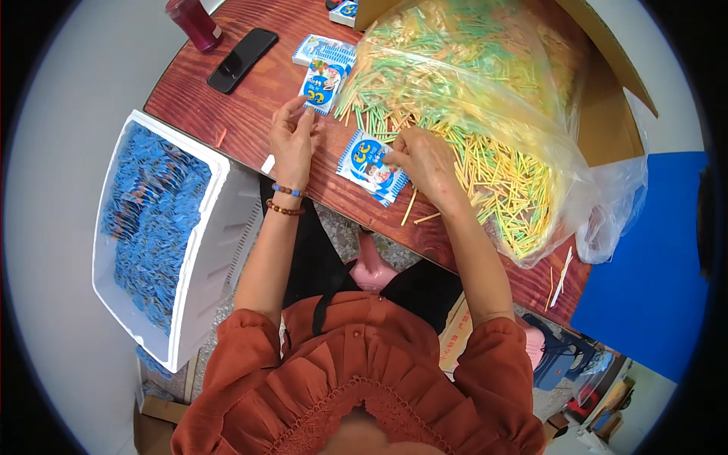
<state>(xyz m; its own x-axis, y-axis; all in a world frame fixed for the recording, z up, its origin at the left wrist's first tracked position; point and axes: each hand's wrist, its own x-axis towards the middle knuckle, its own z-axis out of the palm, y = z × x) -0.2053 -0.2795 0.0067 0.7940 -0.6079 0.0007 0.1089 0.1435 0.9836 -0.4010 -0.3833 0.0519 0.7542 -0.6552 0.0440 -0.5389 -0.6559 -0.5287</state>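
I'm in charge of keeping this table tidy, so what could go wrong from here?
The blue-and-white packet by the right hand lies near the close edge of the table, so a careless push might send it off.

Loose yellow and green sticks lie spread beside that hand; a brush of the wrist could scatter some, perhaps onto the floor.
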